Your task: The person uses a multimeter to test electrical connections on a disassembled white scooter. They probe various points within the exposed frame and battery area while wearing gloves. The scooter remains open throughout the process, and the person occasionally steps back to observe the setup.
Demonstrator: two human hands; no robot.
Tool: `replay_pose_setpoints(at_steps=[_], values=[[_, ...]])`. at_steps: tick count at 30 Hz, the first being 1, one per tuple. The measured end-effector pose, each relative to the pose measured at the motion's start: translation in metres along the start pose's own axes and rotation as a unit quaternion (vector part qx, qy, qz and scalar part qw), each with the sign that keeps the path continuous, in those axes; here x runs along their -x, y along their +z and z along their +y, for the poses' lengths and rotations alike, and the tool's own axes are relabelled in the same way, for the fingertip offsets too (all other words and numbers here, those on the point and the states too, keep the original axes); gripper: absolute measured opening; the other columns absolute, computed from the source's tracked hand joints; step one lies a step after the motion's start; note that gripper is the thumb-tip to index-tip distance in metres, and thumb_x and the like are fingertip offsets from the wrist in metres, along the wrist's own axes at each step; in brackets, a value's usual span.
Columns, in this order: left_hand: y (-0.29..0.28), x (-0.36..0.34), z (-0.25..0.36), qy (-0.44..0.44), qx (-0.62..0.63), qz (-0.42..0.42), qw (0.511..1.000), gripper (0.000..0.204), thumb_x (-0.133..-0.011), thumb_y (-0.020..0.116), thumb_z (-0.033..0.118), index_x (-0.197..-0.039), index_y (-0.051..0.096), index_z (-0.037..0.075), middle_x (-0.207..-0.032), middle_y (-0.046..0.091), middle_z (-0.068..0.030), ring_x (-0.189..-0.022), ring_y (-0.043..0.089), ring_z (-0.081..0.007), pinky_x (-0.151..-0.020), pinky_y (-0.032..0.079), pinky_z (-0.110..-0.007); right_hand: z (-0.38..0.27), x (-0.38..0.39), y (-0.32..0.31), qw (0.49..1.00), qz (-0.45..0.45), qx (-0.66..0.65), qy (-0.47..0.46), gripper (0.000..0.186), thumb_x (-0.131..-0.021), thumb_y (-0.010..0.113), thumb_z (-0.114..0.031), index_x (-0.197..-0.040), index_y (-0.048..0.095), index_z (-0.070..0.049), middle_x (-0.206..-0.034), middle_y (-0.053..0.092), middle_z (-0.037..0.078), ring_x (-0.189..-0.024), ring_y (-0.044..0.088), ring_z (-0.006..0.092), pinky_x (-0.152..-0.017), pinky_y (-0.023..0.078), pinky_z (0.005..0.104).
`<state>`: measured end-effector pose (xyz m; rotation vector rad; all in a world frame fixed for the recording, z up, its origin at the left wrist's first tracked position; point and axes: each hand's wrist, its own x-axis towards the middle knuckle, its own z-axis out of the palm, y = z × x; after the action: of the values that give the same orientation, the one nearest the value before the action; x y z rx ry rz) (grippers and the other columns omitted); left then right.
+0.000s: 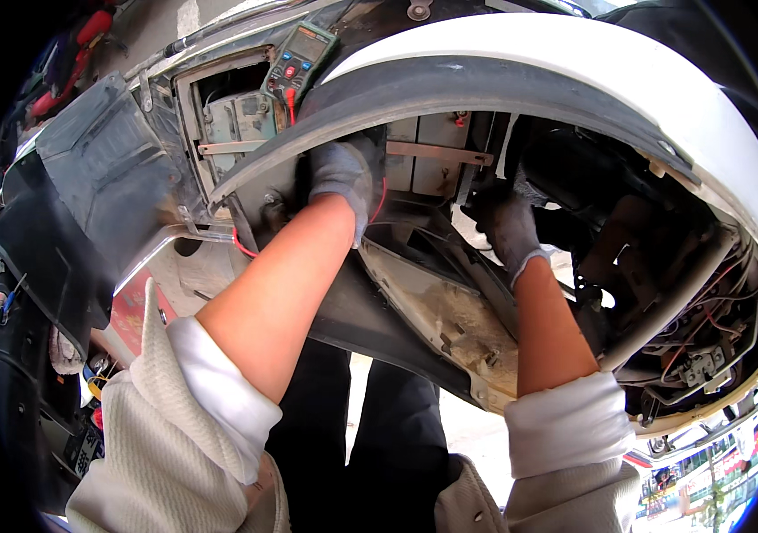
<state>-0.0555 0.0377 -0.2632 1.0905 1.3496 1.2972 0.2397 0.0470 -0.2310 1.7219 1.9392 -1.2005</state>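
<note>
My left hand [336, 178], in a grey glove, reaches beneath a curved dark rim [414, 84] beside battery-like blocks [432, 155] crossed by copper strips; its fingers are hidden. My right hand [505, 226], gloved in grey with a darkened palm, is lower down at the right of the blocks, its fingers curled at a dark opening; what they hold is too dark to make out. A multimeter [303, 55] with a red probe rests above my left hand, and a red lead [247, 247] runs below the rim.
A white body panel [681, 80] arches overhead. A dark cavity with pipes and wires [708, 338] is at the right. Dark flat panels [103, 160] stand at the left, with tools [95, 386] lower down. A dirty beige moulded piece [450, 333] lies between my arms.
</note>
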Motion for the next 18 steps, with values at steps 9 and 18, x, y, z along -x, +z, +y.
replay_pose_setpoints(at_steps=[9,18], values=[[0.048,-0.026,0.077,-0.326,-0.293,0.028,0.898,0.039,-0.093,0.042,0.032,-0.12,0.054,0.007,-0.125,0.054,-0.0114,-0.115,0.049,-0.0271,-0.097,0.038,-0.034,-0.038,0.024,0.001,0.985,0.063,0.084,-0.139,0.022,-0.083,0.052,-0.021,-0.095,0.065,-0.007,-0.094,0.065,0.013,-0.09,0.063,0.0276,-0.077,0.051,0.037],[0.06,-0.02,0.102,-0.358,-0.151,0.087,0.917,0.04,-0.093,0.042,0.028,-0.128,0.047,0.008,-0.131,0.048,-0.0089,-0.119,0.046,-0.0228,-0.098,0.037,-0.032,-0.037,0.016,0.011,0.99,-0.06,0.003,-0.124,0.028,-0.084,0.059,-0.028,-0.102,0.063,-0.007,-0.098,0.066,0.011,-0.091,0.064,0.0221,-0.076,0.05,0.0279]])
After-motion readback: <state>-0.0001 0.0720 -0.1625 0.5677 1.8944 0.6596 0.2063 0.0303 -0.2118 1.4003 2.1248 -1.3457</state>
